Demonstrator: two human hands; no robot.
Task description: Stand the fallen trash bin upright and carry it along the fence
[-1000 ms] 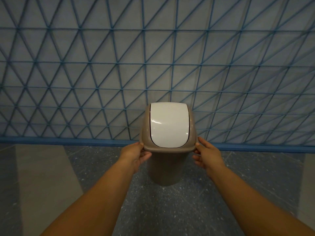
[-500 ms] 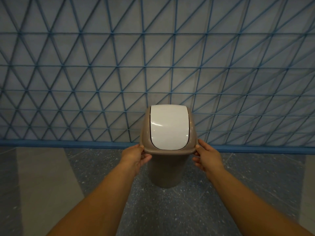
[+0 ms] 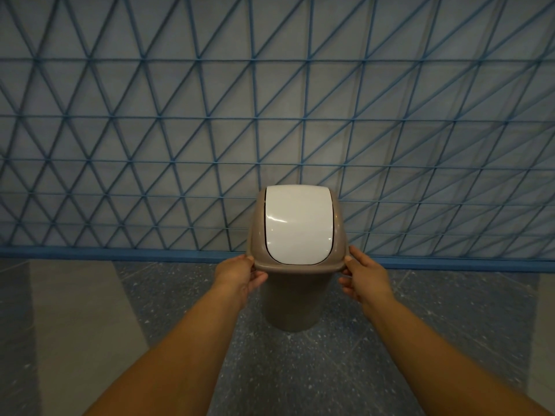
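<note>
A taupe plastic trash bin [image 3: 295, 304] with a white swing lid [image 3: 298, 223] is upright in the middle of the view, right in front of a blue fence [image 3: 180, 139] of triangular bars. My left hand [image 3: 238, 276] grips the left side of the bin's rim, thumb on top and fingers underneath. My right hand [image 3: 365, 279] grips the right side of the rim the same way. Whether the bin's base touches the floor or hangs just above it, I cannot tell.
The fence's blue bottom rail [image 3: 120, 255] runs across the whole width just behind the bin. Dark speckled floor [image 3: 300, 370] lies under the bin, with paler grey strips [image 3: 75, 325] to the left and at the far right.
The bin and both hands sit slightly lower in the view than a second ago, and the fence rail too. My grip on the rim is unchanged.
</note>
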